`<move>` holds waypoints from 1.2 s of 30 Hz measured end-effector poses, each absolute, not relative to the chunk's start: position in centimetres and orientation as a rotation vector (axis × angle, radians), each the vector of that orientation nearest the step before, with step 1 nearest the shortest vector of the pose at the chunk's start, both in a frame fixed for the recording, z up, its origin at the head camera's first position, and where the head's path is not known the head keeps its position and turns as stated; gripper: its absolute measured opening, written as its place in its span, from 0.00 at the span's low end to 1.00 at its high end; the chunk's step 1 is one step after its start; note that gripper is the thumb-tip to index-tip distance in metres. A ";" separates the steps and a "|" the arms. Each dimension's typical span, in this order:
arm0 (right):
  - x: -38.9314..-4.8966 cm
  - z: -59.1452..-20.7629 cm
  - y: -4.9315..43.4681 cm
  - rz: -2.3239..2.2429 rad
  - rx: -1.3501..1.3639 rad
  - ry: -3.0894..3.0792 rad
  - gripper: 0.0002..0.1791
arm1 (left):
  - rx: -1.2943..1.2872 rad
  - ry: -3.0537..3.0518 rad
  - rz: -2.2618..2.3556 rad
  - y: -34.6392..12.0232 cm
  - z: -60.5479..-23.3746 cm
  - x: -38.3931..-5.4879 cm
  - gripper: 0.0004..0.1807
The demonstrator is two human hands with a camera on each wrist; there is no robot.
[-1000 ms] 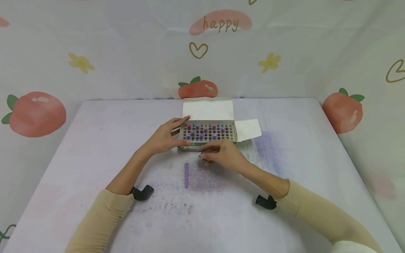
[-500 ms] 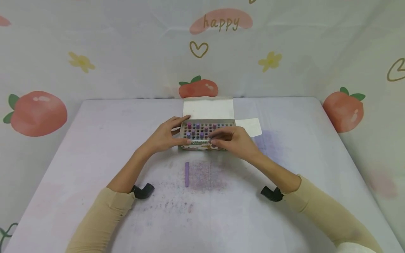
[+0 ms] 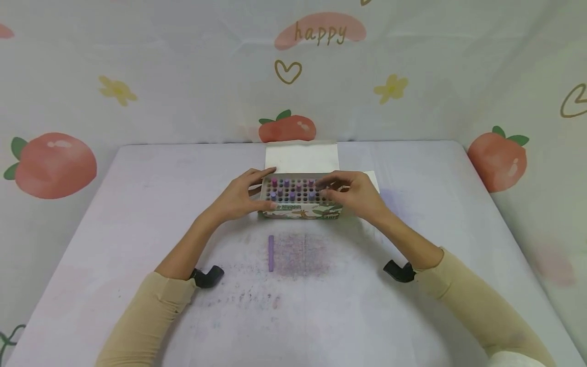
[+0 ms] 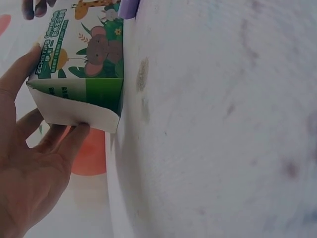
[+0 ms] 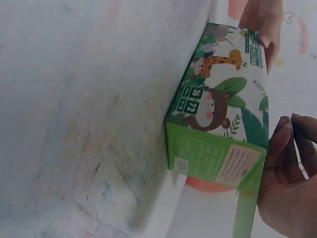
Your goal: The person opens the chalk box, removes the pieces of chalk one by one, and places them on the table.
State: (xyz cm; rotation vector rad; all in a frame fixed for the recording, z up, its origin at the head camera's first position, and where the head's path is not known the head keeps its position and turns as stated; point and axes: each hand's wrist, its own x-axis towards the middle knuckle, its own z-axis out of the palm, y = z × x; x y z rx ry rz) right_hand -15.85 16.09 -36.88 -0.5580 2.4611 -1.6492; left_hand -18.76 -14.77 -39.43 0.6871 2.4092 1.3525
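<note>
My left hand (image 3: 243,196) grips the left end of a cardboard box (image 3: 304,212) printed with animals, thumb at the front edge and fingers at the back. In the left wrist view its fingers touch a white end flap (image 4: 74,110). Several purple and pink crayons (image 3: 292,195) stand upright in the box's rows of holes. My right hand (image 3: 355,193) is over the box's right part, thumb and fingertips close together at the holes. I cannot tell whether they pinch a crayon. A purple crayon stick (image 3: 271,253) lies on the table in front of the box.
The box's white lid (image 3: 301,157) stands raised behind it, and a side flap (image 3: 372,179) sticks out right, partly behind my right hand. Purple smudges mark the white table (image 3: 229,326). A printed cloth (image 3: 206,61) hangs behind.
My right hand has moved from in front of the box up and right, over its right-hand holes. My left hand keeps its place on the box; the loose crayon stays put.
</note>
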 end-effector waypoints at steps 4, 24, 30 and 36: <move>-16.3 -36.9 16.4 -1.671 -0.530 2.459 0.10 | 0.686 2.408 1.354 -14.8 -39.6 -18.8 0.48; -17.5 -37.7 16.9 -1.387 -0.465 2.722 0.09 | 0.686 2.414 1.358 -14.7 -39.8 -19.0 0.48; -17.9 -37.8 16.7 -1.227 -0.443 2.751 0.10 | 0.693 2.410 1.366 -14.7 -39.9 -19.0 0.47; -18.1 -38.2 16.4 -1.114 -0.470 2.797 0.13 | 0.692 2.418 1.352 -14.8 -39.9 -19.0 0.48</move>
